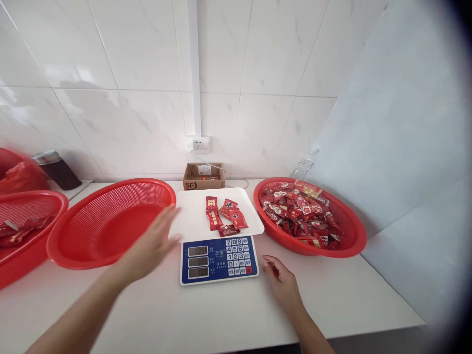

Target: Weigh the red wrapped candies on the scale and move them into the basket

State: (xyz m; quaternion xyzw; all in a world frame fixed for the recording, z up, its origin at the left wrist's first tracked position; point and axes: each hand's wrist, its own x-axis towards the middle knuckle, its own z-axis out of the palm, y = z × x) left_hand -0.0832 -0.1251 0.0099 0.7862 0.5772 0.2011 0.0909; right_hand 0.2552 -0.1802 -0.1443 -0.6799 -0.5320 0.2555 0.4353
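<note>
A digital scale (220, 260) with a blue keypad panel stands on the table, its white weighing tray (188, 211) behind the panel. Several small red wrapped packets (239, 219) lie in a loose group on the tray. My left hand (153, 243), slightly blurred, is at the tray's left side with fingers outstretched and nothing in it. Just right of the keypad, my right hand (282, 282) is curled, palm partly up, around a small red packet (275, 269) mostly hidden by the fingers. The top display shows digits too faint to read surely.
To the right is a red basket (354, 238) heaped with red packets; left of the scale stands a bare red basket (118, 226). Another red basket (33, 255) holding packets is at far left, near a dark flask (59, 169). A cardboard box (204, 184) sits behind the tray.
</note>
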